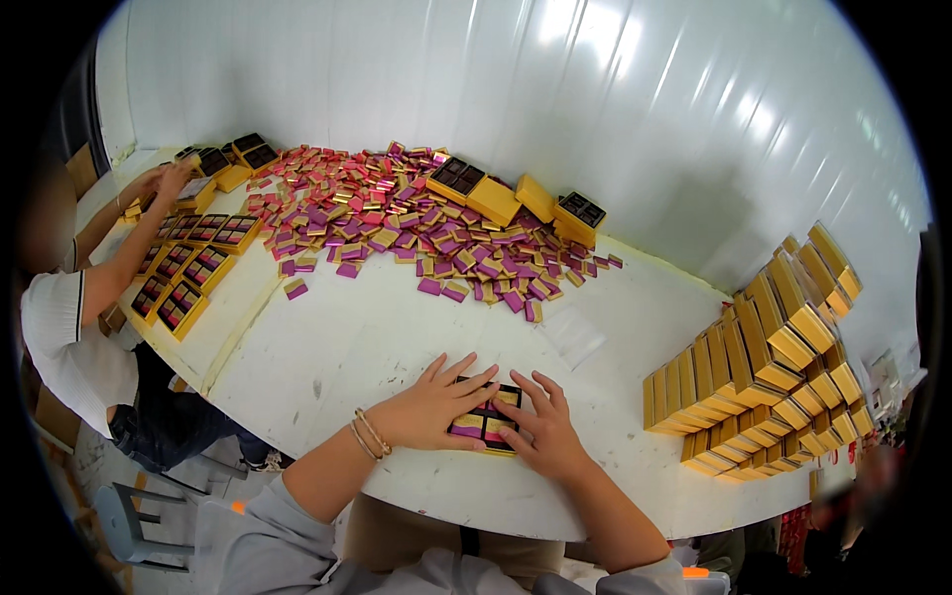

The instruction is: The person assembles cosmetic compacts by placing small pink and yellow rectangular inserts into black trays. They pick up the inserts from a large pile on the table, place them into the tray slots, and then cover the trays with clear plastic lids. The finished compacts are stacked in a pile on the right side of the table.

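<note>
A small gold box [484, 428] with a black divided insert lies on the white table right in front of me. Pink, purple and gold wrapped pieces [466, 427] sit in its compartments. My left hand [426, 405] rests across the box's left and upper part, fingers stretched out, with two bracelets at the wrist. Over the right side lies my right hand [547, 434], its fingers spread and touching the box or its pieces. Both hands cover part of the box, so some compartments are hidden. Neither hand shows anything held between its fingers.
A wide heap of wrapped pieces [397, 213] spreads along the back wall, with boxes [493, 201] on it. Gold boxes [759, 367] are stacked at the right. At the left, another person's hands [169, 183] work beside filled boxes [183, 305]. A clear film [575, 337] lies mid-table.
</note>
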A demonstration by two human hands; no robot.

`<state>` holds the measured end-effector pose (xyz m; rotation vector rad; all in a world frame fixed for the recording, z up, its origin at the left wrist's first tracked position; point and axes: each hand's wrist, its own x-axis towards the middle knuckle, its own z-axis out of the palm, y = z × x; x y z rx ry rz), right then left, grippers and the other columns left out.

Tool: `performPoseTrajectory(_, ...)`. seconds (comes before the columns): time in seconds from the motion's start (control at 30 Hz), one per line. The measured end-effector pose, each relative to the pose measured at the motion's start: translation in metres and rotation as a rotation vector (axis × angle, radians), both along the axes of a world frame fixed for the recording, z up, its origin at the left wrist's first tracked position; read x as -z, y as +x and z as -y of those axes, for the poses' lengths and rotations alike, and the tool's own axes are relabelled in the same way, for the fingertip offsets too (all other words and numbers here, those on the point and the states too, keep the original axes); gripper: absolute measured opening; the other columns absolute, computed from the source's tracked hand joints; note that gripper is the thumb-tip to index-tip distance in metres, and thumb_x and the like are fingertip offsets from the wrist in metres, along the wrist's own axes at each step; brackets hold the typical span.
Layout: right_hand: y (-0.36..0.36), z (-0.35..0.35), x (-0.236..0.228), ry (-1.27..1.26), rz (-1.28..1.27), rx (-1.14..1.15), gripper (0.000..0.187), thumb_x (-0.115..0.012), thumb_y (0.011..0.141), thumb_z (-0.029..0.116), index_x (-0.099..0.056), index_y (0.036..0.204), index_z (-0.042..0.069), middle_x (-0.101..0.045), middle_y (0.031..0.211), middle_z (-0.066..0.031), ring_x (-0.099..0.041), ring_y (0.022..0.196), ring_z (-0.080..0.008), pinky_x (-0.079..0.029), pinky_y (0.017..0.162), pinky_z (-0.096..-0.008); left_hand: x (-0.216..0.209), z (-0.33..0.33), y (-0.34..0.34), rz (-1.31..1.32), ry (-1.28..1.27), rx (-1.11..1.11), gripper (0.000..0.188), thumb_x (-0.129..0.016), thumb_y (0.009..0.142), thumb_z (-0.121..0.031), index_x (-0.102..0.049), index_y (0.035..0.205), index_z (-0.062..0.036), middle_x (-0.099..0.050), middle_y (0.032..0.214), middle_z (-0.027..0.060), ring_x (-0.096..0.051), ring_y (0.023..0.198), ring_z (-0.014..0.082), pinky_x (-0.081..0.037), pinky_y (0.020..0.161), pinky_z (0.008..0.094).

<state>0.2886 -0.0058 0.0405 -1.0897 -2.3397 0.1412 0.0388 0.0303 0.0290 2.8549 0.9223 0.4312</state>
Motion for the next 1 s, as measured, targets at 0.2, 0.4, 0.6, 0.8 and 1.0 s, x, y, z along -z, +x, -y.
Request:
performPoseTrajectory(0.2, 0.010, -0.010, 0.001, -0.066, -0.147, 0.040, 0.041, -0.071, 0.091, 0.028, -0.066, 0.127, 0.011, -0.046, 0.148, -0.0152, -0.037, 0.137, -0.0407, -0.032, 0.113, -0.0504, -0.012, 0.006, 0.003, 0.020, 0.046, 0.077, 0.086, -0.057, 0.090, -0.066, -0.039, 0.153, -0.0107, -0.035, 0.161, 0.0058, -0.023, 0.152, 0.0299, -0.012, 0.120, 0.0626)
performPoseTrajectory(0.4, 0.050, -0.065, 0.000, -0.135, -0.079, 0.503, 0.082, -0.078, 0.083, 0.038, -0.041, 0.148, 0.004, -0.039, 0.150, -0.0257, -0.032, 0.141, -0.0422, -0.030, 0.116, -0.0501, -0.013, 0.009, 0.007, -0.041, 0.090, 0.095, 0.082, -0.058, 0.091, -0.063, -0.038, 0.155, -0.0155, -0.041, 0.158, 0.0012, -0.030, 0.150, 0.0225, -0.015, 0.119, 0.0639)
performPoseTrajectory(0.6, 0.075, -0.122, -0.006, -0.335, 0.137, 0.643, 0.101, -0.085, 0.073, 0.046, -0.038, 0.152, 0.005, -0.037, 0.152, -0.0258, -0.028, 0.144, -0.0409, -0.029, 0.118, -0.0469, -0.014, 0.009, 0.010, -0.032, 0.059, 0.108, 0.088, -0.060, 0.088, -0.064, -0.034, 0.156, -0.0139, -0.035, 0.161, 0.0055, -0.025, 0.151, 0.0283, -0.014, 0.120, 0.0617)
performPoseTrajectory(0.8, 0.066, -0.096, -0.023, -0.283, -0.043, 0.361, 0.095, -0.088, 0.072, 0.037, -0.042, 0.150, 0.009, -0.041, 0.147, -0.0234, -0.034, 0.139, -0.0389, -0.032, 0.117, -0.0443, 0.002, -0.005, -0.010, 0.164, -0.146, -0.015, 0.121, -0.078, 0.071, -0.065, -0.019, 0.159, -0.0068, -0.025, 0.160, 0.0227, -0.017, 0.150, 0.0437, -0.011, 0.122, 0.0581)
performPoseTrajectory(1.0, 0.010, -0.015, -0.026, -0.277, -0.053, -0.096, 0.088, -0.089, 0.071, 0.033, -0.048, 0.145, 0.013, -0.038, 0.147, -0.0223, -0.036, 0.136, -0.0406, -0.036, 0.112, -0.0485, 0.004, -0.012, -0.023, 0.071, -0.282, -0.049, 0.144, -0.087, 0.057, -0.064, -0.007, 0.159, -0.0012, -0.032, 0.156, 0.0244, -0.021, 0.150, 0.0404, -0.007, 0.123, 0.0556)
